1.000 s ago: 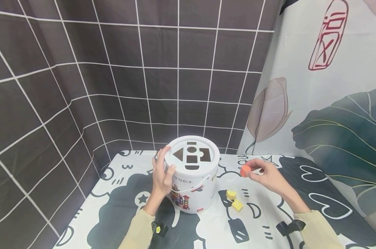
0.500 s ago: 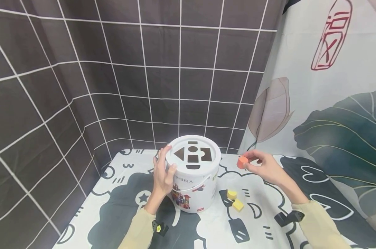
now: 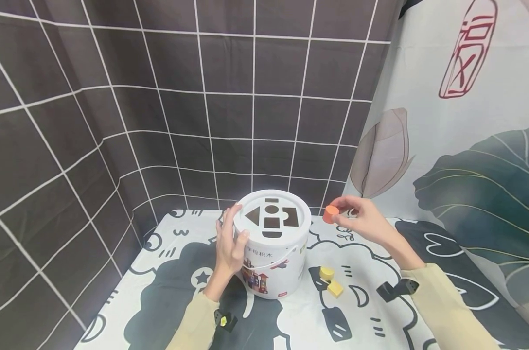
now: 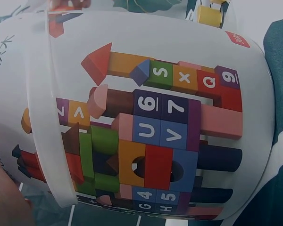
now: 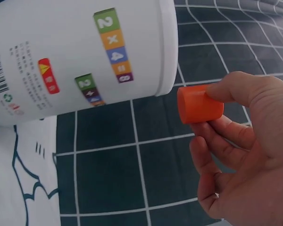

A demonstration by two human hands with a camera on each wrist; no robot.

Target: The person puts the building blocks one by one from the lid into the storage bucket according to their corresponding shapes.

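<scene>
A white bucket [image 3: 271, 272] with printed toy blocks on its side stands upright on the table. Its white lid [image 3: 247, 232] has several cut-out openings, among them a triangle, a circle and a square. My left hand [image 3: 229, 245] rests against the bucket's left side, thumb and fingertips at the lid's rim; the left wrist view shows mostly the printed wall. To the right of the lid, my right hand [image 3: 362, 218] pinches an orange cylinder block [image 5: 200, 103] between thumb and fingers, in the air. The block is apart from the bucket in the head view.
Two yellow blocks [image 3: 334, 288] lie on the patterned tablecloth [image 3: 308, 321] to the right of the bucket. A thin white handle [image 3: 269, 266] hangs across the bucket's front. Behind the table hangs a dark gridded curtain [image 3: 229, 116], with a leaf-patterned cloth [image 3: 479, 170] at the right.
My right hand has risen and moved left toward the bucket with the orange cylinder block. The left hand stays on the bucket, and the yellow blocks have not moved.
</scene>
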